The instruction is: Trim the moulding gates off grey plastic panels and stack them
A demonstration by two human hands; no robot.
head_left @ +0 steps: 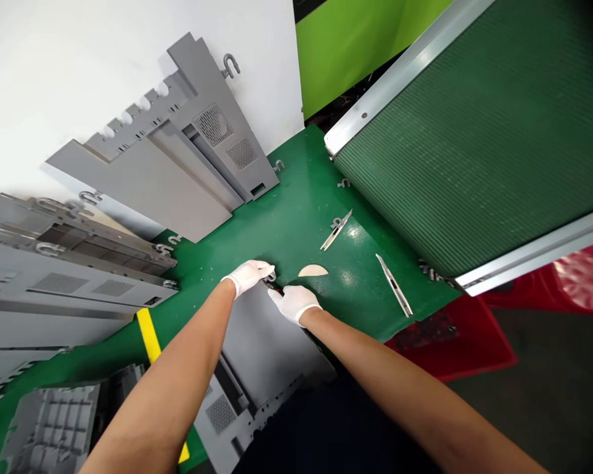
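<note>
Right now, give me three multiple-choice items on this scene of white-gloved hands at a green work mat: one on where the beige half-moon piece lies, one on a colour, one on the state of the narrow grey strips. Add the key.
1. Where does the beige half-moon piece lie?
A. In the red crate
B. On the green mat, beside the hands
C. On the ribbed belt

2. What colour are the gloves on the left hand and right hand?
A. White
B. Black
C. Blue

3. How do the two narrow grey strips lie?
A. Upright on their ends
B. Hanging from the belt
C. Flat on the mat

1: B, the piece rests on the green surface.
2: A, both gloves show white.
3: C, both strips lie along the mat.
</note>
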